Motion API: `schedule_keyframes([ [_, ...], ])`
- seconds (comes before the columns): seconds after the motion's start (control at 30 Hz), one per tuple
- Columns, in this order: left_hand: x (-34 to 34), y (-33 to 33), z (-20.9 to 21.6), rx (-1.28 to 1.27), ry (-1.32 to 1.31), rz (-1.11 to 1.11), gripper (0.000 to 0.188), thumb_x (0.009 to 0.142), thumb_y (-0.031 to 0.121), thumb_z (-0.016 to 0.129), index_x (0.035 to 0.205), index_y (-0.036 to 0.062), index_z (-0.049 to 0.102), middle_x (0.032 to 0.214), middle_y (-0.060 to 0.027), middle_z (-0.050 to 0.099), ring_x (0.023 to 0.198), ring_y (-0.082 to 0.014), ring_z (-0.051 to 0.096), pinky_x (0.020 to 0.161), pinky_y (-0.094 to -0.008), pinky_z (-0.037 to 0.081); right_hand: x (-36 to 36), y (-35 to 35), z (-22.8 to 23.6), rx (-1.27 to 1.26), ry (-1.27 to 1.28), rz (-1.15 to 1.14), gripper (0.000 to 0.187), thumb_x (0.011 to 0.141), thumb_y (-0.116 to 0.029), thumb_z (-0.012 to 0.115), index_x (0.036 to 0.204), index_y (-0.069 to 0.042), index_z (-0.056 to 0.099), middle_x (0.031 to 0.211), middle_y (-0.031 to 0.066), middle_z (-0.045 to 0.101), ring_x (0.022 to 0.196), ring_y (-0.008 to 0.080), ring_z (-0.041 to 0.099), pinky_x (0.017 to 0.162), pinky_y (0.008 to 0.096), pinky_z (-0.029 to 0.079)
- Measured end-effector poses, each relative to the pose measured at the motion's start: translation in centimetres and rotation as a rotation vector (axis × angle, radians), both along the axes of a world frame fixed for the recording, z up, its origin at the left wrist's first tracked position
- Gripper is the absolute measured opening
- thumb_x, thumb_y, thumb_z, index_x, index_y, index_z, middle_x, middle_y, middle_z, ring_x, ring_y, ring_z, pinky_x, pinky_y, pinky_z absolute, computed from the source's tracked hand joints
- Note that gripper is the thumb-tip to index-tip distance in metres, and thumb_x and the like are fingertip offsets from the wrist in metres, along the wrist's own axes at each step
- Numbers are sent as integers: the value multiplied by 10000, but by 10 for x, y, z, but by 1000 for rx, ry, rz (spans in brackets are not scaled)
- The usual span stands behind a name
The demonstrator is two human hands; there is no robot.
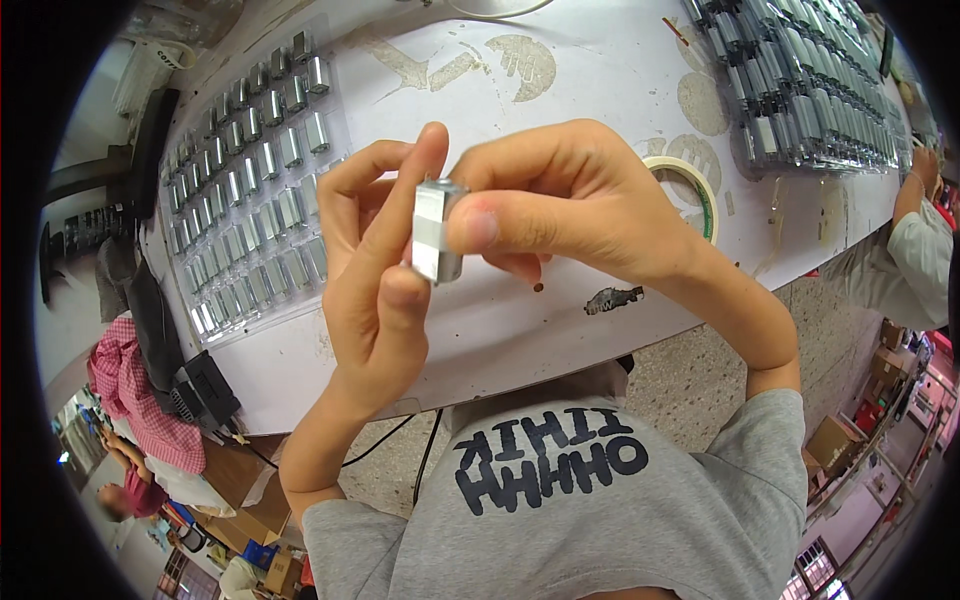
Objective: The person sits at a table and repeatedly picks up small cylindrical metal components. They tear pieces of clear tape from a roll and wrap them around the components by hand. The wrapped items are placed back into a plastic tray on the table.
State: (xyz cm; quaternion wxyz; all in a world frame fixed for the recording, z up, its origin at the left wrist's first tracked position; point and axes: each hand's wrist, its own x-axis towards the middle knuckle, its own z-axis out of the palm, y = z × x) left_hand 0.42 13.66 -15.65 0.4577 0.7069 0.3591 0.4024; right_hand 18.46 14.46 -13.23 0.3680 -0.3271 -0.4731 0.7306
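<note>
A small silver rectangular block [430, 233], shiny like metal, is held upright above the table, between my two hands. My left hand [375, 265] grips it from the left, with a finger raised along its upper side and the thumb near its lower end. From the right, my right hand [590, 205] pinches it, its thumb pressed across the block's side. The right fingers behind the block are partly hidden. To the left, a clear plastic tray [262, 322] lies on the table with rows of similar silver blocks [290, 147].
Stacked clear trays [800, 90] of silver parts stand at the far right. A tape roll [712, 195] lies beside my right wrist on the white table [480, 345], near a dark scrap [613, 299]. A black device [205, 390] sits at the left edge. Another person's sleeve [915, 250] shows at right.
</note>
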Motion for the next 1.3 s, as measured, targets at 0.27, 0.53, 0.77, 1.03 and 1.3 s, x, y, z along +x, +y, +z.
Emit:
schedule_keyframes([
  [0.27, -5, 4, -2, 224, 127, 87, 473, 901, 353, 471, 1200, -13, 504, 1029, -122, 448, 794, -172, 438, 715, -273, 392, 7, 4, -3, -40, -67, -20, 255, 843, -224, 603, 661, -69, 513, 565, -46, 460, 522, 23, 386, 480, 188, 277],
  [0.53, -13, 19, 8, 345, 39, 323, 268, 909, 182, 468, 1087, 0, 552, 974, -100, 507, 743, -147, 462, 689, -258, 391, 23, 14, -12, 1, 211, -179, 308, 864, -284, 547, 646, -85, 461, 538, -35, 361, 526, 73, 327, 512, 216, 265],
  [0.77, 7, 22, 15, 364, 163, 210, 305, 848, 109, 563, 1140, 31, 519, 898, -76, 568, 759, -161, 503, 685, -263, 411, 30, 23, -9, 113, 384, -253, 393, 884, -312, 480, 574, -112, 342, 512, -35, 265, 521, 101, 293, 529, 244, 266],
  [1.03, 56, 33, 29, 374, 132, 92, 421, 778, 56, 636, 1177, 66, 504, 884, -71, 582, 754, -151, 529, 683, -269, 432, 27, 18, -7, -85, 426, -315, 295, 866, -284, 539, 642, -101, 480, 553, -46, 359, 550, 75, 396, 565, 231, 350],
  [1.3, 41, 41, 20, 357, 197, 63, 455, 704, 42, 683, 1130, 69, 526, 863, -83, 565, 732, -189, 544, 655, -292, 452, 29, 25, -26, 54, 56, -227, 250, 842, -308, 599, 795, -62, 614, 634, -46, 480, 590, 42, 435, 546, 196, 342],
])
